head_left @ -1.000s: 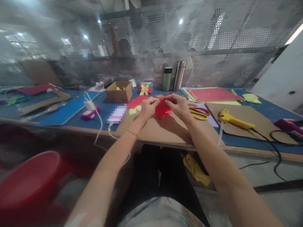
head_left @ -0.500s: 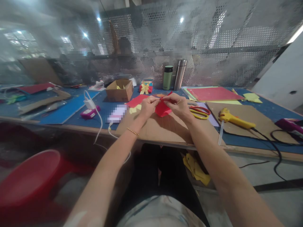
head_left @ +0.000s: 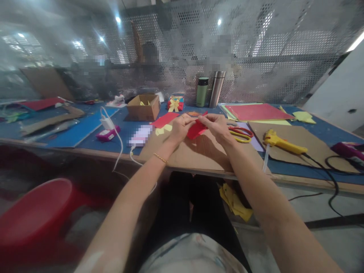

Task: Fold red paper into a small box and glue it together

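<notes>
Between my two hands is a small piece of red paper, held just above a cardboard sheet. My left hand pinches its left upper edge, fingers closed. On the other side, my right hand grips its right upper edge between thumb and fingers. Part of the paper is hidden behind the fingers. Left of my left hand lie a flat red sheet and some pale yellow paper pieces. Scissors with red and yellow handles rest close to my right hand.
A yellow glue gun lies on cardboard at the right, its black cord trailing off the edge. Behind stand a green tumbler, a steel flask and an open carton. A phone with a white cable sits left.
The red paper has tilted and shows a smaller face. My left fingers have shifted slightly right along it, and my right hand has turned a little. Both still hold the paper.
</notes>
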Demonstrator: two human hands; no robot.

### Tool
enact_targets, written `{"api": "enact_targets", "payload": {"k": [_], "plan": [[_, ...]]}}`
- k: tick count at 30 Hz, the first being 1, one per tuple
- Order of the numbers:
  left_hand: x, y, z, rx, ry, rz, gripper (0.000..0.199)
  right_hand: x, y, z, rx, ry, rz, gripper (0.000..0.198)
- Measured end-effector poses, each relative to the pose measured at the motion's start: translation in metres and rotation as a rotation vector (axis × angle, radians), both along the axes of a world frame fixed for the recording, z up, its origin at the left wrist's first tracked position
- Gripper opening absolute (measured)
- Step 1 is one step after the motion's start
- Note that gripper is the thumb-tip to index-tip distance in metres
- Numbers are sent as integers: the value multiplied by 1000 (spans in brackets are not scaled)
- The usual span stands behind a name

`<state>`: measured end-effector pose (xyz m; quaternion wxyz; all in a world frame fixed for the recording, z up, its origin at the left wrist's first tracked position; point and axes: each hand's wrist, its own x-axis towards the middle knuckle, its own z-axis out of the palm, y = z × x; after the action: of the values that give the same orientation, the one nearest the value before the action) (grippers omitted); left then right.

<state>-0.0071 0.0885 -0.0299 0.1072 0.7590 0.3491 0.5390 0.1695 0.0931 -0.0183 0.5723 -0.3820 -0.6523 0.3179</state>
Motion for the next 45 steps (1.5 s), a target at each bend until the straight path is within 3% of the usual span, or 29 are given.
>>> {"api": "enact_targets", "payload": {"k": [15,23,29,37,45], "plan": [[2,-1,1,-18,34,-3,18,-4,3,1,-111,48,-32,24],[3,-2,2,-42,10,-33,18,-3,4,0,-159,23,-34,23],[4,-7,4,-48,23,-15,18,0,-3,8,-281,24,-13,11],[5,-7,1,-33,37,2,17,5,-7,16,-476,25,52,25],[5,-6,2,-56,46,-35,14,7,-5,15,-439,-18,26,21]]}}
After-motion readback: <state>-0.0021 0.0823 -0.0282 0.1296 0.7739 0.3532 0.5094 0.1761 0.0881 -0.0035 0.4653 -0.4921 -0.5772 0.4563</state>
